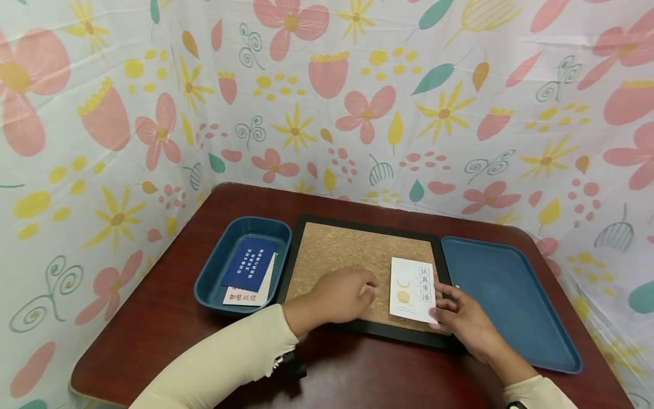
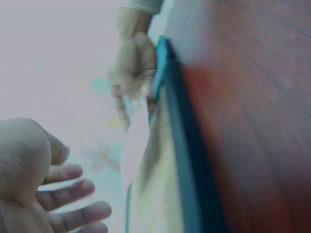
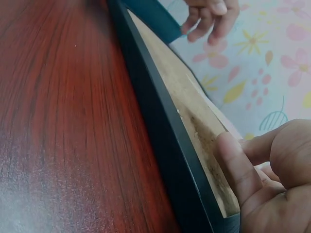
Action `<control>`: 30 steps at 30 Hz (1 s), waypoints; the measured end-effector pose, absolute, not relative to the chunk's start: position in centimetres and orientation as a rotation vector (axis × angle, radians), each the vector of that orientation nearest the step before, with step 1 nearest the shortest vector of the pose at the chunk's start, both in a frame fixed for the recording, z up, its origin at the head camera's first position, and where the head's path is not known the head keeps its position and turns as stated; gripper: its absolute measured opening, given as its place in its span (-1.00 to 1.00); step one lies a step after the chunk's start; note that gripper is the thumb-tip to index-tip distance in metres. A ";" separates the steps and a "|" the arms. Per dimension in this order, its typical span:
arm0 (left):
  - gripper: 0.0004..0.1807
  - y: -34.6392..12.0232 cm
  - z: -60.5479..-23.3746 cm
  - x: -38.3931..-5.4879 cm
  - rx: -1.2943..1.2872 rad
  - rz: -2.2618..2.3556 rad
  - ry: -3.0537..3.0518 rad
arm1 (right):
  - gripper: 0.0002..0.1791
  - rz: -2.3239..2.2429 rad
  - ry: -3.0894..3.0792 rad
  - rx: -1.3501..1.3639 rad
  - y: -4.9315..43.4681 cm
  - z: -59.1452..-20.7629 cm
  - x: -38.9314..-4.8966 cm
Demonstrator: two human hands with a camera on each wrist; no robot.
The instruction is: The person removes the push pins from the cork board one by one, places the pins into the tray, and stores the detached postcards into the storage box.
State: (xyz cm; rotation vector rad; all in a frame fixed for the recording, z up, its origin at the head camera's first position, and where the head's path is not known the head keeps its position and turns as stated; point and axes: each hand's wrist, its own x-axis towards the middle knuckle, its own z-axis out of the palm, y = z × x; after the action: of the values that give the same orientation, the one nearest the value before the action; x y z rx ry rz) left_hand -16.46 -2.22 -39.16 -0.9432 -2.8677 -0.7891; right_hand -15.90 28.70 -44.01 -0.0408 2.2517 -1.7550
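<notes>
A white card (image 1: 409, 292) with printed characters and a yellow drawing is held over the right part of the cork board (image 1: 327, 250). My right hand (image 1: 462, 318) pinches it by its right edge between thumb and fingers. In the left wrist view the card (image 2: 135, 143) appears tilted above the cork. My left hand (image 1: 342, 292) hovers over the board's front left part, fingers loosely bent and nothing between them. The right wrist view shows the right hand's fingers (image 3: 238, 162) close over the board's corner.
A deep blue tray (image 1: 204, 284) at the left holds a dark blue card (image 1: 249, 264) on top of a pale card (image 1: 237, 296). To the right lies a flat blue tray (image 1: 503, 289). The board's black frame (image 1: 388, 332) borders the cork. A floral curtain (image 1: 306, 136) hangs behind the dark red table (image 1: 168, 324).
</notes>
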 end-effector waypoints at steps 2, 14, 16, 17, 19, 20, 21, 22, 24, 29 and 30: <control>-0.74 -3.2 -38.2 -16.4 -0.853 -0.847 -2.879 | -0.17 -1.758 2.267 -0.044 28.6 -43.9 -15.9; -0.73 -11.2 -35.1 -16.9 -0.422 -0.964 -2.866 | -0.17 -1.787 2.277 -0.023 28.5 -44.0 -15.7; -0.68 -13.1 -34.9 -17.2 -0.349 -0.930 -2.887 | -0.17 -1.781 2.279 -0.015 28.4 -44.1 -15.6; -0.66 -14.1 -34.8 -17.2 -0.311 -0.922 -2.899 | -0.16 -1.777 2.279 -0.011 28.4 -44.1 -15.5; -0.63 -16.1 -34.7 -17.5 -0.233 -0.898 -2.901 | -0.15 -1.767 2.283 -0.002 28.4 -44.1 -15.5; -0.61 -17.2 -34.7 -17.6 -0.195 -0.892 -2.902 | -0.15 -1.764 2.286 0.004 28.4 -44.1 -15.5; -0.61 -18.3 -34.7 -17.8 -0.153 -0.887 -2.904 | -0.15 -1.764 2.288 0.011 28.5 -44.0 -15.5; -0.59 -19.4 -34.8 -17.9 -0.103 -0.875 -2.913 | -0.15 -1.762 2.289 0.014 28.5 -44.0 -15.5; -0.56 -21.5 -35.1 -18.3 -0.006 -0.856 -2.932 | -0.15 -1.762 2.287 0.016 28.5 -44.0 -15.5; -0.48 -25.7 -36.6 -19.8 0.174 -0.841 -3.046 | -0.16 -1.768 2.293 0.028 28.4 -44.2 -15.5; -0.46 -26.3 -36.9 -20.0 0.190 -0.860 -3.075 | -0.16 -1.771 2.292 0.029 28.3 -44.3 -15.5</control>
State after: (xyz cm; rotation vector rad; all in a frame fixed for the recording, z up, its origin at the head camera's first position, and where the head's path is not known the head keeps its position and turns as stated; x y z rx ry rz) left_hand -19.98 -26.28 -36.91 0.1899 -3.0751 -0.8605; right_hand -15.45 28.33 -44.27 0.0289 2.2916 -1.7710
